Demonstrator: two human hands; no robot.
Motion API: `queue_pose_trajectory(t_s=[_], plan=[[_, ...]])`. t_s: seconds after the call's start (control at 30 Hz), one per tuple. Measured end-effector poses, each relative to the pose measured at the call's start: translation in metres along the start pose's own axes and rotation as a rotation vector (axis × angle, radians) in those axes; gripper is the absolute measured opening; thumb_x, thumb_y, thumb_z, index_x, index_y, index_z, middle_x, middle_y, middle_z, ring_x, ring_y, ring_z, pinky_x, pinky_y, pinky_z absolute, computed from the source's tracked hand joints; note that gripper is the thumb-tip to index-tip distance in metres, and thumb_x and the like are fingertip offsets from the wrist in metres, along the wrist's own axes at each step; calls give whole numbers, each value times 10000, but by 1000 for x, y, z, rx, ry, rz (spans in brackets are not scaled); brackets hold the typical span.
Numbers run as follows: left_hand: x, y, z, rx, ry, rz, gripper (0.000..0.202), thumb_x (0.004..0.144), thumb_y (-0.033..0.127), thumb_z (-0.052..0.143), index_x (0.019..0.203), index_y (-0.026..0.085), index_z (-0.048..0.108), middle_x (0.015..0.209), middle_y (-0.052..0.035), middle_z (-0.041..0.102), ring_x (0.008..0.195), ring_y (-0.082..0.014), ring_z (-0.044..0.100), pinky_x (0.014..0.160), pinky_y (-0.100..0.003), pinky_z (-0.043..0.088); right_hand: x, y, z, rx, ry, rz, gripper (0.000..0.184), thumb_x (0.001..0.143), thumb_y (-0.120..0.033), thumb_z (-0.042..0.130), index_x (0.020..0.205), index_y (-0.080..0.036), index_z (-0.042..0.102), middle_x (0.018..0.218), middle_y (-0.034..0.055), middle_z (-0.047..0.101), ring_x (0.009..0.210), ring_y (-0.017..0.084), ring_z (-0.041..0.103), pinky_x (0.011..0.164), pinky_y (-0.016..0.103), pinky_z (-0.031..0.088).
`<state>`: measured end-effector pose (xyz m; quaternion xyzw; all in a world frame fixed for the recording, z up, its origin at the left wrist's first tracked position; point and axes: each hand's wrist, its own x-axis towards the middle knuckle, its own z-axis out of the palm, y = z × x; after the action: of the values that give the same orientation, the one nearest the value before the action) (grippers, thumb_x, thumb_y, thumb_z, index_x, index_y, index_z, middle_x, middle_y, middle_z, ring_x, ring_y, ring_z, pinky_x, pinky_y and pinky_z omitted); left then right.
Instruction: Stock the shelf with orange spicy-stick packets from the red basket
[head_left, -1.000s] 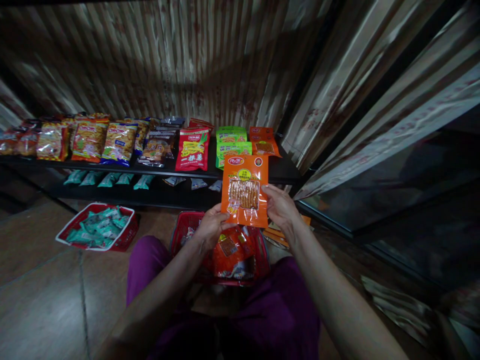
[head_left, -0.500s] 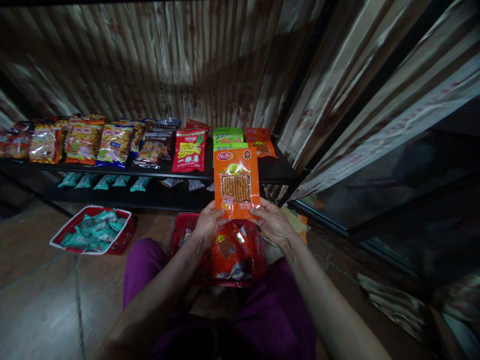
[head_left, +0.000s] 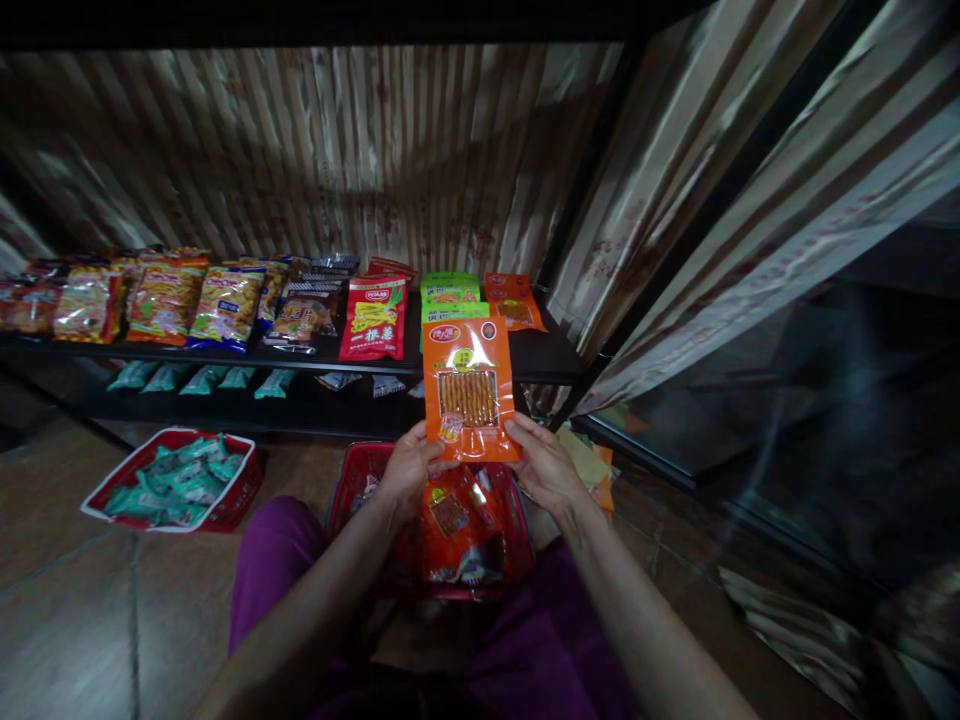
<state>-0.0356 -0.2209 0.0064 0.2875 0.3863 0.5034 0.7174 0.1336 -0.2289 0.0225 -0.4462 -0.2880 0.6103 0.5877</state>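
Note:
An orange snack packet with a clear window showing brown sticks is held upright between my two hands. My left hand pinches its lower left corner, and my right hand grips the lower right corner. Below it, a red basket between my knees holds more orange packets and some smaller wrapped items. Behind the held packet, green packets stand on the black shelf, partly covered by it. To their right another orange packet leans back on the shelf.
A red packet and several bagged snacks line the shelf leftward. Teal packets lie on the lower shelf. A red basket with white rim of teal packets sits on the floor at left. Curtains hang behind.
The view has tilted slightly upward, so the shelf and baskets sit lower in the picture. Both hands keep hold of the orange packet in front of the shelf.

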Motion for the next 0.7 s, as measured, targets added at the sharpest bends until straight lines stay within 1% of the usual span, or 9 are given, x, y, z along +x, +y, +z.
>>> queue_pose_trajectory(t_s=[0.1,0.27,0.43,0.6,0.7], plan=[[-1,0,1,14,1,-8,331,610,69,628,934,138,637,878,-70,679,715,-147,645,607,-240,532,2,2,0,17,39,-38,306,533,-347,819,763,-197,682,740,11,720,621,136,644,607,241,516],[-2,-2,3,24,-25,-3,330,602,92,633,928,145,634,878,-60,679,722,-150,645,625,-252,533,3,4,-3,-9,34,-80,329,546,-413,805,764,-198,684,732,20,721,627,162,653,615,273,523],[-3,-4,3,49,-26,-2,324,605,107,631,927,142,630,867,-62,681,668,-138,634,596,-241,522,2,5,-4,6,57,-86,337,537,-410,811,775,-200,699,731,17,722,621,171,654,611,285,528],[0,-10,-1,77,-55,0,337,623,126,619,958,155,619,930,-67,682,734,-157,650,646,-265,534,-1,7,-3,17,54,-67,313,518,-388,825,741,-206,704,698,8,717,572,163,639,574,277,530],[1,-13,0,105,-43,-16,347,622,133,613,967,156,624,927,-71,685,738,-162,650,631,-260,527,-1,11,-7,31,62,-63,291,516,-369,829,722,-207,703,686,3,714,557,145,632,562,250,523]])
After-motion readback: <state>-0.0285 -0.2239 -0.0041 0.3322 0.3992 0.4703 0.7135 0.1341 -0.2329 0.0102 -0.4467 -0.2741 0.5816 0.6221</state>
